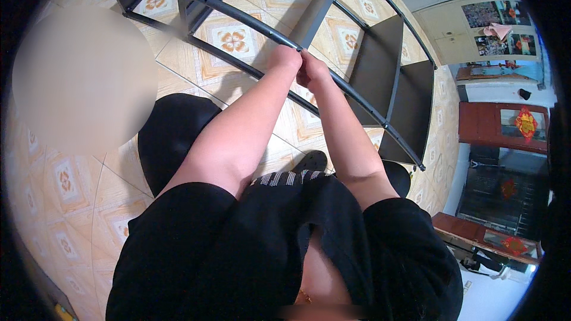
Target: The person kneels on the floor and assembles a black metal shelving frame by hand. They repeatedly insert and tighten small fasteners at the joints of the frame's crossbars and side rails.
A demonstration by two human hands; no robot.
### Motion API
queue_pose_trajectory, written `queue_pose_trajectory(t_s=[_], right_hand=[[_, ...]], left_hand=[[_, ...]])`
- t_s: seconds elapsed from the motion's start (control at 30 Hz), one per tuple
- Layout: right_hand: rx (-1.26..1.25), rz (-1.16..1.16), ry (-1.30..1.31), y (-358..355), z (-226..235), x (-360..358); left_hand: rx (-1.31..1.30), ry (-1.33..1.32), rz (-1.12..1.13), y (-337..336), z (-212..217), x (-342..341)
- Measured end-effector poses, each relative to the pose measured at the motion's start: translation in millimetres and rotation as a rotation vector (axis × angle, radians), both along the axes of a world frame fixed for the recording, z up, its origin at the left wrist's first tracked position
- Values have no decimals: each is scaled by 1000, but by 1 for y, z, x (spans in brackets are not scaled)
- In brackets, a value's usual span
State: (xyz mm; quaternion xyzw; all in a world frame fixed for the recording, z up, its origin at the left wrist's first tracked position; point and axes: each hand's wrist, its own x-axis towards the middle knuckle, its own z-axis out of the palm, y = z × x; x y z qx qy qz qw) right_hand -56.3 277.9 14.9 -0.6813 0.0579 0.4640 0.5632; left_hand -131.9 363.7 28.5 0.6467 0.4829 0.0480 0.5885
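On the tiled floor (65, 181), my head view shows the black shelf unit (376, 53) lying on its side, probably so its near tube (238, 13) sits within reach, where the left hand (285, 57) and right hand (314, 72) touch it side by side, fingers too hidden for me to tell their grip.

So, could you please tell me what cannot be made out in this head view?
In the head view:
Anything small between the left hand and right hand: hidden by the hands themselves.
Far part of the black shelving frame: cut off by the upper edge.
Whatever lies behind the round patch at left: blurred out.
Yellow item, lower left: too small to identify.
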Motion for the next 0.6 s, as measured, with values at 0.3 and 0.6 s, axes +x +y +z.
queue_pose_trajectory(t_s=[0.3, 0.6], right_hand=[[-98, 1057, -1511, 27, 60, 27], [-383, 1743, -1532, 63, 98, 37]], left_hand=[[233, 22, -54, -1, 9, 1], [467, 93, -284, 7, 1, -2]])
